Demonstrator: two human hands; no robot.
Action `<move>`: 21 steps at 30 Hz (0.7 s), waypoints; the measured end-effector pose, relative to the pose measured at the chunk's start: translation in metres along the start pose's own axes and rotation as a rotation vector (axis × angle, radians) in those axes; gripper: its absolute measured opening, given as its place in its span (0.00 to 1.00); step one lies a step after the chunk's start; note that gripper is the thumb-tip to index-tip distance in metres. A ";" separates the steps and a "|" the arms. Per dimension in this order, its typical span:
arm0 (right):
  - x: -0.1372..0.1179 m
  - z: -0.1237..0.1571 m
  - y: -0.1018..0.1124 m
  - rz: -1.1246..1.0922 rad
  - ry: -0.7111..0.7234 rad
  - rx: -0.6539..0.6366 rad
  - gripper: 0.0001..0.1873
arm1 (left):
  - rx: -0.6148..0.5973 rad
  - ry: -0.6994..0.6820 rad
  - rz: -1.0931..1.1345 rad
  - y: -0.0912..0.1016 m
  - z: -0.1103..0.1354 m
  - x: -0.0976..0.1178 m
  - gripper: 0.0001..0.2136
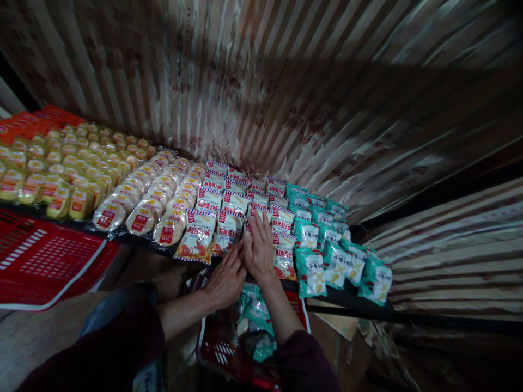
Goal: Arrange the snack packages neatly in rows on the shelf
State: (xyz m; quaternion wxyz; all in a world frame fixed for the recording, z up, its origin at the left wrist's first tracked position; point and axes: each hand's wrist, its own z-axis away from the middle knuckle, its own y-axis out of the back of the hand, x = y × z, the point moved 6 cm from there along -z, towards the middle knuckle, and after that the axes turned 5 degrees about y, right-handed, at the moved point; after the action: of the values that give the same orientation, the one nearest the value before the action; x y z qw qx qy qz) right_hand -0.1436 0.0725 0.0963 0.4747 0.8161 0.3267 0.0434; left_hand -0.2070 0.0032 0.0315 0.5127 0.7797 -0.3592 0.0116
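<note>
Rows of white snack bags (197,231) with red lettering and striped edges lie on a dark shelf. My right hand (259,247) rests over one of these bags near the front of its row, fingers stretched forward and lying flat. Close beside it, my left hand (226,276) reaches to the lower front of the neighbouring white bag; its fingers are bent and their tips partly hidden by the right hand. Whether they grip that bag, I cannot tell. To the right stand rows of teal snack bags (314,272).
Round packaged cakes (141,218) and yellow wrapped cakes (59,198) fill the shelf's left. Below the shelf, a red basket (212,348) holds several teal bags; another red basket (44,272) is at left. Striped plastic sheeting (245,81) hangs behind.
</note>
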 end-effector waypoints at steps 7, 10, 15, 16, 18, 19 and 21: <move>-0.055 -0.022 -0.035 -0.054 0.125 -0.147 0.23 | 0.074 0.059 -0.119 0.035 0.040 -0.034 0.22; -0.068 -0.026 -0.048 -0.039 0.125 -0.152 0.22 | 0.138 0.157 -0.201 0.048 0.054 -0.055 0.23; -0.069 -0.026 -0.067 0.039 0.022 -0.189 0.22 | 0.101 0.215 -0.208 0.053 0.058 -0.076 0.23; -0.070 -0.026 -0.071 0.050 0.022 -0.215 0.22 | 0.092 0.222 -0.201 0.053 0.057 -0.078 0.23; -0.070 -0.026 -0.076 0.066 0.029 -0.250 0.23 | 0.090 0.231 -0.189 0.054 0.056 -0.079 0.24; -0.070 -0.027 -0.077 0.073 0.027 -0.251 0.23 | 0.098 0.231 -0.185 0.054 0.055 -0.079 0.25; -0.069 -0.031 -0.076 0.084 0.014 -0.225 0.23 | 0.114 0.226 -0.181 0.054 0.054 -0.079 0.24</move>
State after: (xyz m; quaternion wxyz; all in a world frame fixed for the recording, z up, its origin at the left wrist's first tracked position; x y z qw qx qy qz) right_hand -0.2469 0.0821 0.0684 0.5588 0.7703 0.2884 0.1056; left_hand -0.3153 -0.0091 0.0181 0.5035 0.8306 -0.2261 0.0733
